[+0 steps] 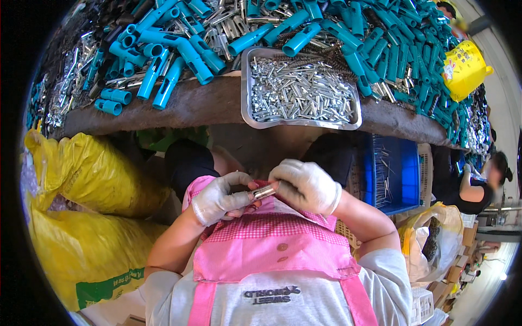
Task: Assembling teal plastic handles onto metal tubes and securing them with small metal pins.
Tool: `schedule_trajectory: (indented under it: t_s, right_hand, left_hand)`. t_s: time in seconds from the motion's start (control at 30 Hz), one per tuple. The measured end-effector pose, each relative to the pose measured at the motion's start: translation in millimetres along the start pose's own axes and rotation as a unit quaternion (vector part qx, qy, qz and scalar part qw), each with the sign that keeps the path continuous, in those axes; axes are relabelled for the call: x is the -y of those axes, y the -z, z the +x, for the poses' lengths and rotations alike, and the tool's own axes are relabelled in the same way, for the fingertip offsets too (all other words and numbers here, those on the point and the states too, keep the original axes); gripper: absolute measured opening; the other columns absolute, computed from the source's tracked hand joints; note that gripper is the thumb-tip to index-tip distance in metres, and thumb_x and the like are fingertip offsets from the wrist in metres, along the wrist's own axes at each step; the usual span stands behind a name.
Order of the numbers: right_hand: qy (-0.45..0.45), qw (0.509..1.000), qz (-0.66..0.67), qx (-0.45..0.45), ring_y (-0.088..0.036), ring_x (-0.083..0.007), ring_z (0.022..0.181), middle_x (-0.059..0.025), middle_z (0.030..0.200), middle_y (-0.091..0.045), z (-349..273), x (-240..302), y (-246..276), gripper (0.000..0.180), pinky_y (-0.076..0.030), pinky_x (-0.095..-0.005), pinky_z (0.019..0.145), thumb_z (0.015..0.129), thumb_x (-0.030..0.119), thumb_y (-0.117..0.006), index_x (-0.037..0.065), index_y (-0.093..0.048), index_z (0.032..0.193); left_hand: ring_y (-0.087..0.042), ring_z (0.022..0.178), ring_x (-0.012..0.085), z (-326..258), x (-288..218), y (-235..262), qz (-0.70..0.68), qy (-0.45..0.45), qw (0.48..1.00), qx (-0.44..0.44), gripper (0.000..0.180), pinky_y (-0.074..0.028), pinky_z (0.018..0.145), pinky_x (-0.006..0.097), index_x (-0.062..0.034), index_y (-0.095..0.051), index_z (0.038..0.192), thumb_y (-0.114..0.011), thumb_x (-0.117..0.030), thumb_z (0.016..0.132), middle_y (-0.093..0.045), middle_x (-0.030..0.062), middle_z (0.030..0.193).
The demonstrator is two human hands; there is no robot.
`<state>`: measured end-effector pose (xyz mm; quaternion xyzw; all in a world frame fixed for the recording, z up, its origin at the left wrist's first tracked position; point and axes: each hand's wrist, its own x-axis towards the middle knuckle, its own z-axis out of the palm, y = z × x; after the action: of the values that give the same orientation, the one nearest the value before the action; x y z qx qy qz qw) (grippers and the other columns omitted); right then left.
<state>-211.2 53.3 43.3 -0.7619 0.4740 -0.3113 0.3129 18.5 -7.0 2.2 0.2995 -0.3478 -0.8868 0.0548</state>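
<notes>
**Small metal sleeve held between two gloved hands**

We see a short, shiny metal tube (265, 190), smooth and cylindrical, pinched at chest height above a pink checked apron (272, 244). The left hand (220, 198) and the right hand (304, 186) both wear pale, slightly grubby knit gloves; the left thumb and fingers close on one end of the tube, the right fingers curl round the other. The far end is hidden under the right glove, so we cannot tell its full length or whether something sits inside it.

Beyond the hands, a shallow steel tray (247, 92) holds a heap of bright, thin metal pieces, too small to make out singly. Around it lie matte teal plastic tubes (174, 60) with slotted ends, piled on a dark worn bench (201, 106). Crinkled yellow sacks (92, 179) sit at the left, a blue crate (405, 174) at the right, partly cut off by the arm.
</notes>
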Motion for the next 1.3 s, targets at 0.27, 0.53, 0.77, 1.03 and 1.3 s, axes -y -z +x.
schedule_trajectory:
  t_s: [0.27,0.53,0.77,1.03,1.3]
  right_hand:
    - [-0.024,0.996,0.044,0.070,-0.063,-0.0317,0.080,-0.0168,0.089,-0.062,-14,-7,17,0.029,-0.050,-0.0381,0.071,0.084,0.014,-0.060,0.001,-0.053,0.110]
    - [-0.183,0.801,-0.483,-0.304,-0.055,-0.0316,0.099,-0.0115,0.104,-0.058,1,-133,154,0.036,-0.045,-0.0420,0.085,0.074,0.022,-0.068,0.010,-0.058,0.107]
    - [-0.153,0.819,-0.387,-0.395,-0.057,-0.0309,0.103,-0.0147,0.111,-0.059,-8,-147,168,0.041,-0.045,-0.0398,0.091,0.079,0.024,-0.068,0.008,-0.056,0.115]
    - [-0.047,0.946,-0.290,-0.138,-0.058,-0.0294,0.091,-0.0085,0.097,-0.058,-34,-33,126,0.047,-0.048,-0.0382,0.079,0.059,-0.003,-0.072,0.013,-0.066,0.103]
    - [-0.013,0.969,-0.232,-0.082,-0.060,-0.0280,0.084,-0.0089,0.094,-0.057,-29,-10,92,0.047,-0.049,-0.0351,0.071,0.059,-0.004,-0.072,0.010,-0.066,0.104]
  left_hand:
    - [-0.039,0.048,0.0064,24,0,-26,0.035,-0.025,0.999,0.011,0.033,-0.031,0.042,0.019,-0.0082,-0.046,0.120,-0.057,-0.006,0.088,-0.062,0.0103,0.094]
    - [-0.040,0.051,0.0045,35,-1,-30,-0.075,-0.056,0.995,-0.038,0.026,-0.029,0.042,0.016,-0.0074,-0.046,0.120,-0.049,-0.009,0.094,-0.062,0.0131,0.096]
    - [-0.038,0.050,0.0062,33,-6,-35,-0.084,-0.069,0.993,-0.036,0.027,-0.025,0.039,0.016,-0.0068,-0.043,0.121,-0.046,-0.010,0.095,-0.060,0.0155,0.094]
    - [-0.037,0.048,0.0039,28,-30,-30,-0.092,-0.027,0.995,-0.007,0.030,-0.022,0.036,0.015,-0.0081,-0.042,0.122,-0.049,-0.016,0.094,-0.059,0.0103,0.087]
    - [-0.036,0.048,0.0037,18,-26,-17,-0.030,-0.018,0.999,-0.005,0.031,-0.026,0.039,0.015,-0.0051,-0.045,0.120,-0.052,-0.015,0.092,-0.063,0.0150,0.087]
